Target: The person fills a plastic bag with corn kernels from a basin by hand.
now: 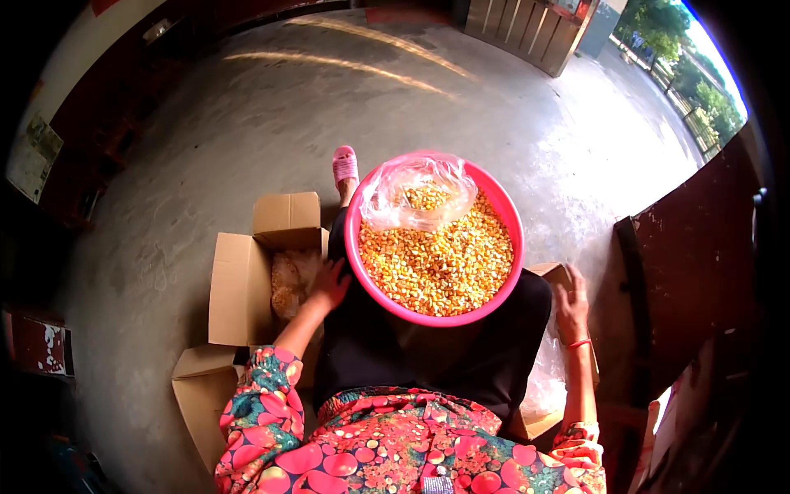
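A pink basin [518, 247] full of yellow corn kernels [436, 272] rests on my lap. On the kernels lies a clear plastic bag [387, 193] with some corn in it. My left hand [331, 284] is beside my left knee, at the edge of an open cardboard box [230, 288]; its fingers look apart and hold nothing I can see. Inside that box is a plastic bag of corn [288, 284]. Over the rim of a second cardboard box on my right [547, 420], my right hand [572, 309] has its fingers stretched out. Clear plastic bags [545, 379] fill that box.
Another open cardboard box [202, 395] stands by my left arm. A pink slipper [345, 163] is on my left foot on the concrete floor [247, 123]. A dark red door panel [691, 239] is at the right, and a wooden door [527, 33] stands by the bright doorway.
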Motion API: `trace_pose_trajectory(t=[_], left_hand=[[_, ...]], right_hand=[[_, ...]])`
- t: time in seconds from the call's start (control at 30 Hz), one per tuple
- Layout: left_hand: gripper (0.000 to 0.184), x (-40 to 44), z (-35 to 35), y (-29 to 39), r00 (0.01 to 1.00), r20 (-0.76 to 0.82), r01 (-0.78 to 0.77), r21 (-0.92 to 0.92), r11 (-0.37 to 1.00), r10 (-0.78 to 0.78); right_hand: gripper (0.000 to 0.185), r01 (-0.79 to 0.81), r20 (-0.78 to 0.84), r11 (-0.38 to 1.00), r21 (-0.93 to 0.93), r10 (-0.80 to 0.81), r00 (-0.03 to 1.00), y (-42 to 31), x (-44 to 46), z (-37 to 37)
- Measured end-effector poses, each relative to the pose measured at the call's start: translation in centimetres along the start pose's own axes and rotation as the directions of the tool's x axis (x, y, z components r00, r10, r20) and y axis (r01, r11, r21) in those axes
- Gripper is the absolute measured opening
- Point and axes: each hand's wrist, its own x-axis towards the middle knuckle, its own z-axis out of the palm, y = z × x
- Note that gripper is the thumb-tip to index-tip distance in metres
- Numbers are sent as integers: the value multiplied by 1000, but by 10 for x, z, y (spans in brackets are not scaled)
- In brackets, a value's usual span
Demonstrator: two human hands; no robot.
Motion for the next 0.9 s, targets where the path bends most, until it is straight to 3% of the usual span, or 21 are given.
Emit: trace_pose_trajectory(t=[0.03,0.07,0.13,0.2,0.27,0.3,0.43,0.47,0.53,0.6,0.63,0.67,0.7,0.77,0.8,0.83,0.9], left_hand=[[60,-21,11,25,996,-87,11,33,999,-8],[63,-42,18,49,986,-169,17,61,998,-6],[69,-39,23,37,984,-161,-70,63,996,79],[69,-29,27,18,977,-99,-171,147,974,187],[72,-21,21,23,983,-28,-176,146,973,182],[74,-18,22,25,986,23,-169,150,974,167],[78,3,35,25,1000,-24,5,27,1000,-5],[79,7,35,23,998,-41,-42,49,998,44],[77,10,29,36,978,-95,-180,79,981,187],[74,10,23,64,948,-120,-285,97,954,295],[65,3,12,95,984,-16,-129,-756,642,178],[56,3,7,111,971,154,190,-962,-198,184],[39,14,31,79,983,-19,-44,-991,130,185],[47,10,16,90,952,-88,-242,-802,546,292],[52,1,-6,116,935,-104,-322,-647,691,339],[52,-3,-11,123,935,-103,-323,-645,693,341],[58,-9,-20,132,895,-107,-439,-382,813,433]], right_hand=[[50,-22,162,988,152,-3,987,21,-17,33],[54,155,139,930,-332,-114,984,-45,-29,35],[52,178,216,893,-414,-93,972,-63,-29,30],[47,191,209,919,-346,-123,970,-64,-21,22],[43,210,229,916,-341,-136,964,-55,-11,18],[41,152,255,932,-330,-67,965,-56,-6,15],[37,15,383,943,-333,120,916,-48,27,11],[38,-30,457,939,-341,193,868,-42,33,15],[42,-34,479,947,-320,192,857,-34,44,22],[43,-25,591,946,-322,222,775,-30,49,28],[43,-14,603,939,-344,233,763,-29,51,32],[44,-17,610,930,-367,254,751,-29,53,36],[45,-19,609,930,-368,256,751,-30,54,36],[46,-23,610,931,-364,258,749,-30,57,38],[46,-16,643,936,-351,253,723,-27,60,38],[46,-8,675,941,-338,248,695,-25,63,38],[46,-39,685,954,-298,242,688,-22,68,35]])
